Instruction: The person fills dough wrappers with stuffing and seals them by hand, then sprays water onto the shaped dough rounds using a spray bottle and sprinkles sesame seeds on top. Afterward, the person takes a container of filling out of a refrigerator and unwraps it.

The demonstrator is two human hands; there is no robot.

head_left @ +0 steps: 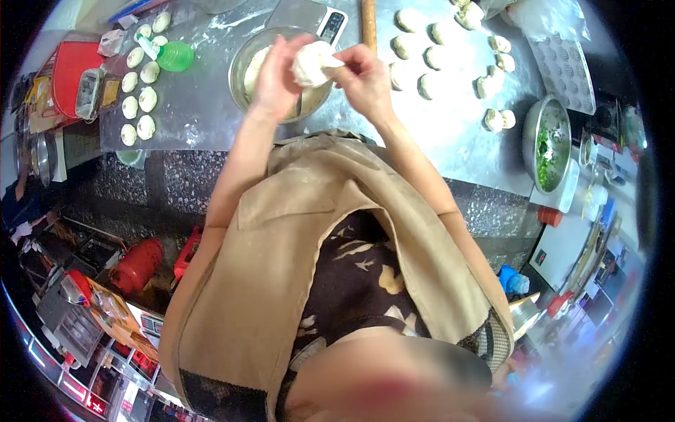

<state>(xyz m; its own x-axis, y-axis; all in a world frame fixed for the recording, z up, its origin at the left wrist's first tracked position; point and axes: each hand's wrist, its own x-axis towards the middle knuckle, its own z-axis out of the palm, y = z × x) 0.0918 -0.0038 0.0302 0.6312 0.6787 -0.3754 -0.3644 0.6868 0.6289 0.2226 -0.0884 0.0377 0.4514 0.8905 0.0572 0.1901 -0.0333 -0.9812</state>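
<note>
Above a metal bowl (239,91) on the steel table, a lump of white dough (309,65) is held between both hands. My left hand (280,79) is beside the dough on its left, with the fingers curved against it. On the right, my right hand (364,79) pinches a pointed, pulled-up tip of the dough between thumb and fingers. White contents (254,70) show inside the bowl, partly hidden by my left hand. Behind the bowl sits a scale (299,15) with a display.
Dough balls (146,126) stand in rows at the left near a green spray bottle (174,56). More dough pieces (436,58) lie right of a rolling pin (369,28). A bowl of chopped greens (545,148) and a molded tray (562,70) are at far right.
</note>
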